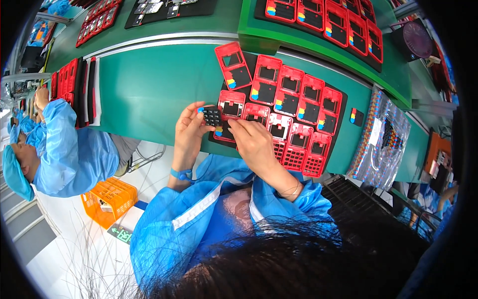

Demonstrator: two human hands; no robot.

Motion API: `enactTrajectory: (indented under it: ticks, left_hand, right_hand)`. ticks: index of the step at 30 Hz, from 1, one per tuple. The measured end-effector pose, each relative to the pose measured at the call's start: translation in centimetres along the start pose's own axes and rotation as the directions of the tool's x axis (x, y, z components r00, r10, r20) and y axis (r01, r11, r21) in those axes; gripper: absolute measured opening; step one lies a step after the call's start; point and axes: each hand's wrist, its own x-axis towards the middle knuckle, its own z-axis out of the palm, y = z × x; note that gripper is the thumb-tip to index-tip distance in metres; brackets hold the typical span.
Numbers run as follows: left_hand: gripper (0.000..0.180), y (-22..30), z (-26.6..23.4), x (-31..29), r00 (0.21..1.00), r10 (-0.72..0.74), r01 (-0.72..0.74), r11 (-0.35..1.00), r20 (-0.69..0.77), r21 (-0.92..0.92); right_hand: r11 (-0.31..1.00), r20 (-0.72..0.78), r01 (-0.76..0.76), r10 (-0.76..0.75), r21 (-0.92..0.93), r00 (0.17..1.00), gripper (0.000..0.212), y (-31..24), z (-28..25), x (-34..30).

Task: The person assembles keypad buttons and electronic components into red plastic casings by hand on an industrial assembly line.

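Note:
Between the fingertips of my left hand (187, 130) is a black keypad (212, 117) with a blue and yellow-red edge, held up over the near left end of a black mat (251, 61). My right hand (256, 145) is beside it, thumb and fingers pinched together; anything in that pinch is too small or hidden to name. Rows of red phone casings (290, 85) lie on the mat, and my right hand partly covers the near row. Several near casings show black keys through their holes. One red casing (234, 66) sits askew at the far left corner.
Right of the mat lie a loose keypad (356, 116) and a clear plastic bag (398, 130) of keypads. A raised green shelf (318, 57) holds more casings. At left, red casings (65, 82) stand beside a co-worker in blue (74, 149). An orange crate (112, 197) is on the floor.

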Motion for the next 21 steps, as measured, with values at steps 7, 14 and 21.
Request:
enactTrajectory:
  ticks: [7,14,21]
  left_hand:
    - [0.035,-0.6,-1.1,0.4,0.999,-0.021,0.023,0.998,0.031,-0.051]
    - [0.033,-0.7,-0.7,0.4,0.999,-0.024,0.027,0.998,0.046,-0.057]
    - [0.031,-0.8,-1.0,0.7,0.999,-0.038,0.04,0.997,0.034,-0.061]
  right_hand:
    - [0.986,0.019,-0.087,0.085,0.144,0.996,0.036,0.3,-0.6,0.4]
    - [0.983,0.024,-0.055,0.051,0.174,0.998,0.035,1.6,-0.1,-0.3]
    - [0.998,0.047,0.045,-0.043,-0.043,0.998,0.04,0.9,0.2,-0.2]
